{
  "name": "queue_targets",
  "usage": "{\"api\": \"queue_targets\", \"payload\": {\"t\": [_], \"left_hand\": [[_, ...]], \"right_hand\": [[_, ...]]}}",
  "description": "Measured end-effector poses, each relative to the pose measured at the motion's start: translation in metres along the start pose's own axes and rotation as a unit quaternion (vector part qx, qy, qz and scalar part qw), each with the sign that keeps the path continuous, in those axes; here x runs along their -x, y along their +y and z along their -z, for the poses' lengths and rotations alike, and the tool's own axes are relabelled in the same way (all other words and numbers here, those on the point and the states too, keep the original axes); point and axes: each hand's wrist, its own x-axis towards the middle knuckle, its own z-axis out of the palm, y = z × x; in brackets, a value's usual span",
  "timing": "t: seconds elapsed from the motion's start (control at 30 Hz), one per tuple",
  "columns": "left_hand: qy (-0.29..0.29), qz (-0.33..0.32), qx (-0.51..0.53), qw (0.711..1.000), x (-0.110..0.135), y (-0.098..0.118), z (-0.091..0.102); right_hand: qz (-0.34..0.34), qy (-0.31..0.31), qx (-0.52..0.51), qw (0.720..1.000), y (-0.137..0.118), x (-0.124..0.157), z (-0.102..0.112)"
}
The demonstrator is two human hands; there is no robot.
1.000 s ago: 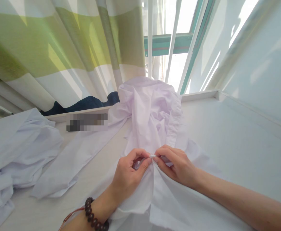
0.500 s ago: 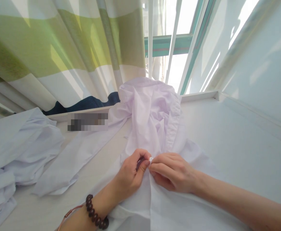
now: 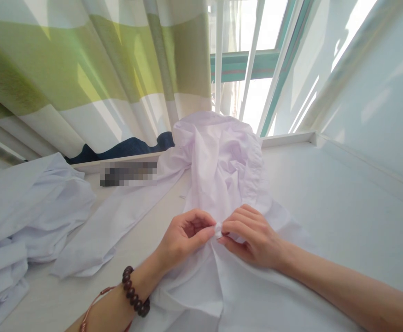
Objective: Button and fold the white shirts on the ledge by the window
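A white long-sleeved garment [image 3: 204, 180] lies spread in front of me, its upper part bunched toward the window and one sleeve [image 3: 118, 226] stretched out to the left. My left hand [image 3: 185, 235] pinches a small gathered bit of its cloth between thumb and fingertips. Right beside it, my right hand [image 3: 253, 237] grips the same spot with bent fingers. A small white bump shows between the fingertips; whether it is a button or folded cloth, I cannot tell. Below the hands the fabric falls in a long crease. A dark beaded bracelet [image 3: 132, 293] circles my left wrist.
More crumpled white cloth [image 3: 42, 207] is heaped at the left. A blurred-out dark item [image 3: 128, 174] lies by the raised back edge of the pale surface [image 3: 332, 207]. Behind hang a green and white curtain [image 3: 118, 60] and white window bars [image 3: 249, 60].
The left hand's fingers have straightened somewhat and its pinch is flatter. The right hand has shifted slightly up, its fingertips a little apart from the left's. The garment stays nearly in place.
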Motion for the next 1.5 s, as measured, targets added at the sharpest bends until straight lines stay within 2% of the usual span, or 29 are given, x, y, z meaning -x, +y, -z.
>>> {"api": "queue_targets", "payload": {"t": [0.27, 0.4, 0.47, 0.53, 0.6, 0.67, 0.73, 0.8, 0.87, 0.93, 1.0, 1.07, 1.13, 1.23, 1.33, 1.43, 1.5], "left_hand": [[0.001, 0.114, 0.081, 0.99, -0.007, 0.002, 0.002], [-0.044, 0.159, 0.168, 0.972, -0.005, 0.0, 0.003], [-0.067, 0.177, 0.156, 0.969, -0.004, 0.001, 0.005], [-0.07, 0.159, 0.086, 0.981, -0.004, 0.003, 0.008], [-0.061, 0.102, -0.033, 0.992, -0.004, 0.007, 0.013], [-0.062, 0.037, -0.166, 0.984, -0.004, 0.011, 0.02], [-0.076, -0.02, -0.289, 0.954, -0.003, 0.016, 0.028], [-0.075, -0.089, -0.39, 0.913, 0.002, 0.02, 0.034], [-0.054, -0.171, -0.457, 0.871, 0.011, 0.025, 0.037], [-0.064, -0.228, -0.48, 0.844, 0.023, 0.03, 0.036], [-0.134, -0.234, -0.48, 0.835, 0.033, 0.034, 0.033], [-0.21, -0.208, -0.48, 0.826, 0.039, 0.036, 0.028], [-0.249, -0.189, -0.488, 0.815, 0.041, 0.035, 0.024], [-0.266, -0.18, -0.498, 0.805, 0.043, 0.034, 0.022], [-0.266, -0.17, -0.485, 0.816, 0.049, 0.042, 0.019], [-0.264, -0.149, -0.471, 0.829, 0.059, 0.059, 0.013], [-0.288, -0.129, -0.458, 0.831, 0.063, 0.068, 0.009]], "right_hand": [[0.051, -0.009, 0.068, 0.996, -0.001, -0.001, 0.004], [0.1, -0.021, 0.131, 0.986, -0.006, -0.004, 0.008], [0.104, -0.019, 0.124, 0.987, -0.005, -0.004, 0.008], [0.07, -0.022, 0.084, 0.994, -0.002, -0.004, 0.008], [0.019, -0.023, 0.045, 0.999, 0.003, -0.002, 0.009], [-0.032, -0.029, 0.034, 0.998, 0.009, 0.0, 0.01], [-0.063, -0.059, 0.042, 0.995, 0.013, 0.003, 0.013], [-0.087, -0.111, 0.057, 0.988, 0.017, 0.007, 0.018], [-0.105, -0.156, 0.075, 0.979, 0.02, 0.013, 0.026], [-0.122, -0.184, 0.09, 0.971, 0.024, 0.02, 0.036], [-0.132, -0.206, 0.102, 0.964, 0.027, 0.025, 0.045], [-0.139, -0.229, 0.114, 0.957, 0.029, 0.029, 0.051], [-0.146, -0.241, 0.128, 0.951, 0.03, 0.032, 0.054], [-0.152, -0.217, 0.136, 0.955, 0.032, 0.034, 0.054], [-0.142, -0.168, 0.144, 0.965, 0.032, 0.034, 0.059], [-0.146, -0.132, 0.15, 0.969, 0.026, 0.029, 0.077], [-0.173, -0.149, 0.123, 0.966, 0.019, 0.024, 0.09]]}}
